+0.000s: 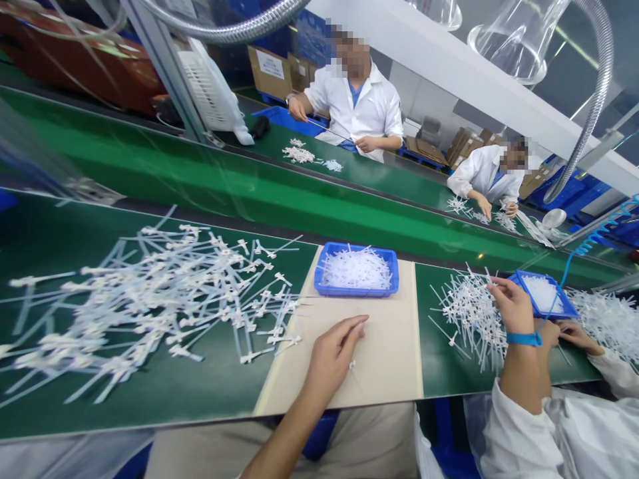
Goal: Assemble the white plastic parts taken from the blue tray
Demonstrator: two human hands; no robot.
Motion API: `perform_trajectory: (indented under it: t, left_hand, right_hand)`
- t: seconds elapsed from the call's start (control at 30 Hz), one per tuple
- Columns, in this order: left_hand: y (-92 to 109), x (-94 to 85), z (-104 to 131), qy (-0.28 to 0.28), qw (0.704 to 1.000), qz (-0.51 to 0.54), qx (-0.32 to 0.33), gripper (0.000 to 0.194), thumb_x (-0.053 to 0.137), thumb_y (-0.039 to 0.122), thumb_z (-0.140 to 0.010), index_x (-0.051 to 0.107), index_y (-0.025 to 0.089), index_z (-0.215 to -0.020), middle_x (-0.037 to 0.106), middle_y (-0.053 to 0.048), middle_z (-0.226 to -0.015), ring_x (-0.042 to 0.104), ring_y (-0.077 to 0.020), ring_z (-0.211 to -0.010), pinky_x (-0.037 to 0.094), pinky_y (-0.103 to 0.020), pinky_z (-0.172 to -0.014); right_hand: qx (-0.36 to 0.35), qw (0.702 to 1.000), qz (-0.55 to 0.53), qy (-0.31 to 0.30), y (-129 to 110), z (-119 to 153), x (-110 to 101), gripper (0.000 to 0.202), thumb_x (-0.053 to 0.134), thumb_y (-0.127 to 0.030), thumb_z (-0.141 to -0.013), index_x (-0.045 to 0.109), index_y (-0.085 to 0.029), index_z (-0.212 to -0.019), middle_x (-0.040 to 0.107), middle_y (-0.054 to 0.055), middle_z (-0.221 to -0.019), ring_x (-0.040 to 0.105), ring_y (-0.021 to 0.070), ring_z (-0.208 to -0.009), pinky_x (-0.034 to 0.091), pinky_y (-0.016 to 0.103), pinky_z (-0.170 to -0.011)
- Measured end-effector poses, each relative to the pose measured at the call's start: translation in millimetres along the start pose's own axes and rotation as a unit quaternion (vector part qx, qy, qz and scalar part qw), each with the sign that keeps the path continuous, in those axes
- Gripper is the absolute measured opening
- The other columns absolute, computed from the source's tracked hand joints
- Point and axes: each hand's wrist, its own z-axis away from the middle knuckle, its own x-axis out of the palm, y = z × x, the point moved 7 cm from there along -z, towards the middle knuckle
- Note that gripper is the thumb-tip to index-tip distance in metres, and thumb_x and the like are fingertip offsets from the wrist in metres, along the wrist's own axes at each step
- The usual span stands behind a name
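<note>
My left hand (333, 354) rests over the beige mat (394, 346), fingers curled and pointing up to the right. A small white plastic part (352, 364) with a thin clear tail sits pinched under its thumb. A blue tray (327, 256) full of white plastic parts stands just beyond the hand at the mat's far edge. A large loose pile of white T-shaped tube pieces (160, 299) spreads over the green table to the hand's left. My right hand is out of sight.
A co-worker's hand (513, 307) with a blue wrist strap works beside me at another parts pile (469, 313) and a small blue tray (542, 293). A green conveyor belt (279, 193) runs behind. Two people in white coats sit across it. Flexible metal hoses hang overhead.
</note>
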Motion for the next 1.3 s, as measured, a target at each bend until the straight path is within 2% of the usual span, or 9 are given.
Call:
perform_trajectory:
  t: [0.1, 0.23, 0.4, 0.57, 0.63, 0.73, 0.83, 1.03, 1.3]
  left_hand:
    - [-4.0, 1.5, 0.3, -0.003, 1.000, 0.021, -0.013, 0.034, 0.061, 0.042, -0.098, 0.081, 0.023, -0.118, 0.084, -0.006, -0.110, 0.080, -0.0241, -0.098, 0.063, -0.036, -0.093]
    - [-4.7, 3.3, 1.8, -0.006, 0.997, 0.059, -0.047, 0.026, 0.064, 0.041, -0.097, 0.075, 0.023, -0.111, 0.084, -0.004, -0.102, 0.081, -0.0239, -0.099, 0.063, -0.033, -0.090]
    - [2.1, 1.7, 3.3, 0.005, 0.998, 0.046, -0.034, 0.019, 0.066, 0.039, -0.098, 0.073, 0.022, -0.098, 0.081, -0.003, -0.096, 0.079, -0.0222, -0.095, 0.060, -0.030, -0.086]
    - [5.5, -0.3, 3.8, 0.019, 1.000, 0.006, 0.021, 0.016, 0.066, 0.034, -0.098, 0.077, 0.022, -0.097, 0.080, -0.004, -0.097, 0.074, -0.0211, -0.090, 0.056, -0.029, -0.078]
    - [8.9, 0.4, 4.0, 0.014, 0.999, -0.003, 0.049, 0.014, 0.067, 0.031, -0.098, 0.078, 0.022, -0.097, 0.079, -0.004, -0.095, 0.073, -0.0204, -0.087, 0.054, -0.029, -0.076]
    - [15.9, 1.5, 4.3, 0.007, 0.997, -0.006, 0.083, 0.011, 0.068, 0.028, -0.099, 0.077, 0.023, -0.096, 0.079, -0.003, -0.093, 0.070, -0.0196, -0.085, 0.053, -0.029, -0.076]
    - [21.2, 2.1, 4.7, 0.007, 0.995, -0.007, 0.100, 0.009, 0.069, 0.026, -0.099, 0.076, 0.023, -0.095, 0.078, -0.002, -0.092, 0.069, -0.0191, -0.085, 0.052, -0.029, -0.077]
    - [23.9, 1.8, 5.9, 0.020, 0.994, -0.014, 0.108, 0.007, 0.070, 0.021, -0.098, 0.074, 0.023, -0.092, 0.077, -0.001, -0.089, 0.071, -0.0193, -0.086, 0.053, -0.030, -0.080]
    - [21.8, 1.4, 4.6, 0.024, 0.995, -0.006, 0.094, 0.008, 0.067, 0.020, -0.098, 0.072, 0.022, -0.092, 0.076, -0.003, -0.090, 0.071, -0.0195, -0.087, 0.054, -0.029, -0.077]
  right_hand:
    - [0.033, 0.994, -0.105, -0.012, -9.9, 21.8, 14.2, 0.052, 0.083, -0.058, -0.081, 0.082, -0.017, -0.113, 0.075, 0.006, -0.081, 0.058, 0.0170, -0.063, 0.047, 0.030, -0.056]
    - [0.044, 0.960, -0.238, -0.140, -42.4, 63.3, 76.6, 0.040, 0.089, -0.049, -0.081, 0.083, -0.022, -0.111, 0.078, 0.007, -0.089, 0.069, 0.0211, -0.077, 0.055, 0.032, -0.065]
    - [0.115, 0.873, -0.400, -0.254, -78.2, 117.8, 161.4, 0.034, 0.095, -0.040, -0.077, 0.084, -0.024, -0.104, 0.081, 0.006, -0.098, 0.074, 0.0219, -0.091, 0.062, 0.035, -0.083]
    - [0.198, 0.770, -0.547, -0.263, -94.3, 154.3, 206.7, 0.029, 0.100, -0.035, -0.071, 0.083, -0.022, -0.090, 0.078, 0.002, -0.095, 0.075, 0.0183, -0.092, 0.063, 0.029, -0.088]
    - [0.228, 0.740, -0.572, -0.270, -95.0, 164.4, 217.4, 0.030, 0.101, -0.033, -0.069, 0.083, -0.022, -0.089, 0.077, 0.001, -0.094, 0.075, 0.0168, -0.091, 0.063, 0.028, -0.089]
    - [0.249, 0.725, -0.577, -0.283, -94.3, 174.7, 226.7, 0.030, 0.102, -0.031, -0.067, 0.083, -0.021, -0.088, 0.076, 0.000, -0.092, 0.075, 0.0166, -0.091, 0.063, 0.028, -0.092]
    - [0.241, 0.721, -0.569, -0.313, -97.8, 181.2, 231.5, 0.029, 0.101, -0.033, -0.070, 0.082, -0.022, -0.089, 0.076, 0.001, -0.091, 0.073, 0.0180, -0.090, 0.062, 0.031, -0.088]
    - [0.228, 0.721, -0.556, -0.345, -105.7, 187.6, 234.6, 0.027, 0.100, -0.034, -0.071, 0.083, -0.022, -0.088, 0.072, 0.000, -0.081, 0.059, 0.0115, -0.069, 0.050, 0.023, -0.063]
    - [0.247, 0.719, -0.536, -0.368, -106.8, 192.3, 236.9, 0.030, 0.103, -0.034, -0.067, 0.084, -0.022, -0.086, 0.076, 0.002, -0.084, 0.066, 0.0142, -0.075, 0.058, 0.027, -0.071]
